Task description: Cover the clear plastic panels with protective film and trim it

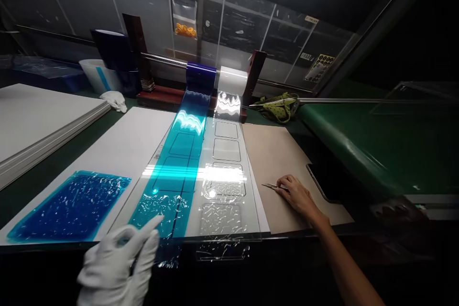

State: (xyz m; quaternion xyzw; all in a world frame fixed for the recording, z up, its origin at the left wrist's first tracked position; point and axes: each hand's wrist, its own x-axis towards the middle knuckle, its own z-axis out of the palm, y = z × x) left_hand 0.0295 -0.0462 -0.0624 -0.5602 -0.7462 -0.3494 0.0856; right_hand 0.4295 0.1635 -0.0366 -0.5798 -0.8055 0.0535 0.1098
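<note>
Workbench [43,196] with blue and clear film strips [190,172] running down from rolls [217,79] at upper center. Right hand [297,196] grips tweezers [271,186] on a tan sheet [276,158]; open, gloved left hand [116,265] sits lower left, near the strips' end.

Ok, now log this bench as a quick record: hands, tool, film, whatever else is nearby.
Left hand: white-gloved, raised over the blue film strip
Right hand: bare, holding slim metal tweezers
Under right hand: brown paper sheet
Rolls: blue film roll, clear film roll
Nearby: stack of white boards, spare white glove
</note>
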